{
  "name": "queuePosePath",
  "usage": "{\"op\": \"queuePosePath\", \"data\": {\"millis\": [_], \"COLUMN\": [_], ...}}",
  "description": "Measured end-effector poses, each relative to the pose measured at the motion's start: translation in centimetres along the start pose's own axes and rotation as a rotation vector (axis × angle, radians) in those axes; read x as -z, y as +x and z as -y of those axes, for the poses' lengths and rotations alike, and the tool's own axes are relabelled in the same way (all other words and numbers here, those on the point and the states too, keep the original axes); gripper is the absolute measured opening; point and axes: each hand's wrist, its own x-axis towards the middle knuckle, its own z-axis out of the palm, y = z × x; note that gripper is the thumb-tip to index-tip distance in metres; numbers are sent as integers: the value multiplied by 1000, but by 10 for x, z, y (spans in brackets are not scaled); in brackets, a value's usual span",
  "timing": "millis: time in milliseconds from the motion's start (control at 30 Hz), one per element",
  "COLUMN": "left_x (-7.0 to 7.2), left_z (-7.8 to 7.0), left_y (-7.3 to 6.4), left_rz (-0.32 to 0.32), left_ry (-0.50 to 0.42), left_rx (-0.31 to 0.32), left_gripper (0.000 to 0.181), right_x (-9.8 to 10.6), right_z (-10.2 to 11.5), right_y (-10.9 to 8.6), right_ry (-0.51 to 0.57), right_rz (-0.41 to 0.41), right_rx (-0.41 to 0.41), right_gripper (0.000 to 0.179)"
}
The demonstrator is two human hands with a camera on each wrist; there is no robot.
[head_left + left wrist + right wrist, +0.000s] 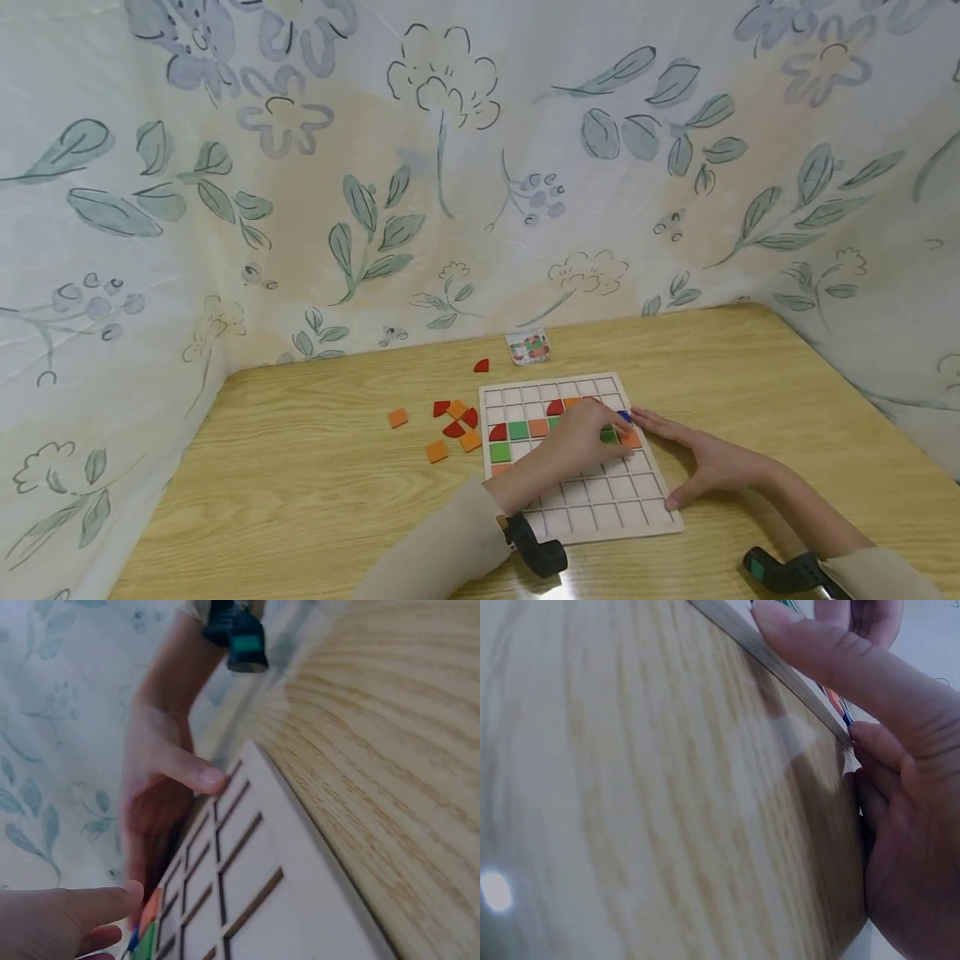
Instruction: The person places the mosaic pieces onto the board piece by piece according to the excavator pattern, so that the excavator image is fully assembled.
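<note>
In the head view a white gridded board lies on the table, with red, green, orange and blue flat pieces in some squares. My left hand reaches across it from the left. Its fingertips are over the right-hand squares, close to a blue piece, a green square and an orange square. Whether they touch these is unclear; no held piece shows. Along the board's right edge rests my right hand, fingers extended and spread from the thumb. That thumb touches the board's rim in the left wrist view.
Left of the board lie loose orange squares and red quarter-circles. A small printed pattern card and one more red quarter-circle are behind it. A flower-printed cloth hangs round the wooden table.
</note>
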Motion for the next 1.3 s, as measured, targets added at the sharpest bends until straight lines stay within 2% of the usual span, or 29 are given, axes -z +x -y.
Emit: {"op": "queuePosePath", "data": {"millis": [100, 267, 400, 467, 600, 700, 833, 967, 1067, 1300], "left_x": [8, 32, 50, 58, 75, 87, 99, 105, 108, 119], "left_z": [4, 17, 40, 54, 81, 101, 120, 131, 137, 151], "left_y": [-10, -36, -62, -77, -107, -128, -154, -178, -191, -209], "left_rz": [-19, -89, -169, -205, -271, -349, -427, -448, -462, -537], "left_ry": [-127, -305, -433, -468, -494, -490, -469, -468, -456, -448], "left_rx": [48, 155, 262, 321, 431, 490, 577, 660, 693, 744], "left_gripper": [25, 27, 27, 27, 30, 30, 28, 27, 30, 36], "right_x": [0, 1, 3, 3, 2, 2, 3, 3, 3, 3], "right_z": [0, 2, 7, 7, 5, 2, 0, -1, -1, -2], "right_y": [0, 0, 0, 0, -1, -2, -2, -1, -1, 0], "right_ry": [16, 45, 24, 32, 36, 9, -42, -56, -62, -14], "right_rz": [15, 49, 65, 74, 80, 70, 58, 58, 62, 64], "right_rx": [11, -22, -45, -42, -43, -52, -54, -42, -45, -39], "right_gripper": [104, 105, 105, 104, 104, 105, 105, 104, 105, 107]}}
